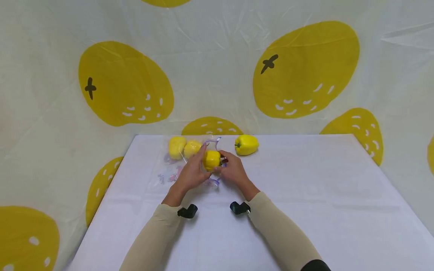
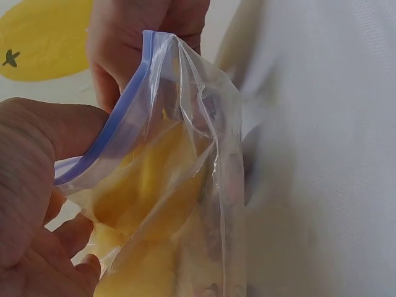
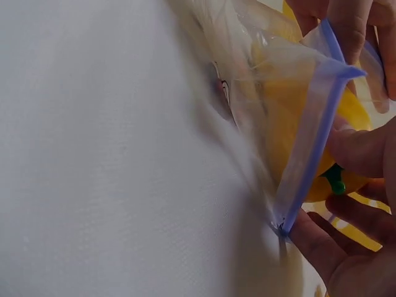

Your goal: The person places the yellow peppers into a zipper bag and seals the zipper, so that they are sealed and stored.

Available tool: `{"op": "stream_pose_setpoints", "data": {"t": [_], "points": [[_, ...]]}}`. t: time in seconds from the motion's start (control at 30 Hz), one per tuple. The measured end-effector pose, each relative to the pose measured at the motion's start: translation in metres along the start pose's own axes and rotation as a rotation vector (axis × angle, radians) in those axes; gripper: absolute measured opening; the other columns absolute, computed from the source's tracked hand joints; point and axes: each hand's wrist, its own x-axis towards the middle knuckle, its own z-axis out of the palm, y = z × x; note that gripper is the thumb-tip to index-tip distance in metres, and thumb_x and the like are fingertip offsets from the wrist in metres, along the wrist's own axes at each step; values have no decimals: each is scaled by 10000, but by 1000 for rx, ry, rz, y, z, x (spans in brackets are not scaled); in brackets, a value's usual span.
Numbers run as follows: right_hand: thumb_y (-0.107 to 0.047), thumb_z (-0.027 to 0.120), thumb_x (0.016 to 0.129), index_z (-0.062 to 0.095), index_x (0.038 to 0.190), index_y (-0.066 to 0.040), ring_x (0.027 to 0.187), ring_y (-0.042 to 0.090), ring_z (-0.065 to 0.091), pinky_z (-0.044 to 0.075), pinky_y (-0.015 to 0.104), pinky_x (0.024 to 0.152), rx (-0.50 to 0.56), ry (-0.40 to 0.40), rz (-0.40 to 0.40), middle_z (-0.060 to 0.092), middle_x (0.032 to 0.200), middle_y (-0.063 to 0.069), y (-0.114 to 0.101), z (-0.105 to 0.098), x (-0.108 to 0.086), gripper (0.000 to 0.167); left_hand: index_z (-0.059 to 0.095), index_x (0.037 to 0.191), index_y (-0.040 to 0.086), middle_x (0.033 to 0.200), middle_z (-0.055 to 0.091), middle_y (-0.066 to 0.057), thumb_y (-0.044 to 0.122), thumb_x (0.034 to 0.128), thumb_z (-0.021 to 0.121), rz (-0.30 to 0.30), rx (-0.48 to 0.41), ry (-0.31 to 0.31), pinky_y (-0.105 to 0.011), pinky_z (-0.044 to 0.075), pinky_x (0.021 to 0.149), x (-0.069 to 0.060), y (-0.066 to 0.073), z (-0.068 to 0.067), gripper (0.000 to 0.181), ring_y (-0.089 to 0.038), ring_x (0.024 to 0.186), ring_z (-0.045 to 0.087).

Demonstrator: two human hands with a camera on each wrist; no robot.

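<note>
A yellow bell pepper (image 1: 211, 160) with a green stem sits at the mouth of a clear zip bag (image 2: 228, 148), partly inside it. My right hand (image 1: 234, 170) grips the pepper near its stem; in the right wrist view its thumb and fingers lie about the stem end (image 3: 337, 179). My left hand (image 1: 193, 172) holds the bag at its purple zip edge (image 2: 127, 96), the thumb over the rim and curled fingers lower down. Two more yellow, rounded things (image 1: 177, 148) lie deeper in the bag, blurred by the plastic.
Another yellow bell pepper (image 1: 246, 145) lies near the back edge of the white-covered table (image 1: 305, 180), right of the bag. Behind the table hangs a pale cloth (image 1: 213, 75) printed with big yellow fruits.
</note>
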Motion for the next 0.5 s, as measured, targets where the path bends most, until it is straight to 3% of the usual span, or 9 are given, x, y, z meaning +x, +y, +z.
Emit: {"op": "stream_pose_setpoints", "data": {"t": [0.27,0.5], "points": [[-133,750,925,547,1455,-119,1251,333,656,522,515,1126,64,-23,-40,647,1428,147,2,-2,-2,568,159,1684,142,1717,324,-98,136,860,828,7,16,2,-512,159,1335,1,-3,0,1062,-321,1574,360],[-166,745,945,579,1473,-170,1212,318,676,544,485,1104,22,-67,-63,661,1435,110,0,-3,1,553,145,1689,175,1727,306,-79,139,869,825,-5,-14,-5,-517,145,1336,1,-3,1,1065,-313,1583,342]]}}
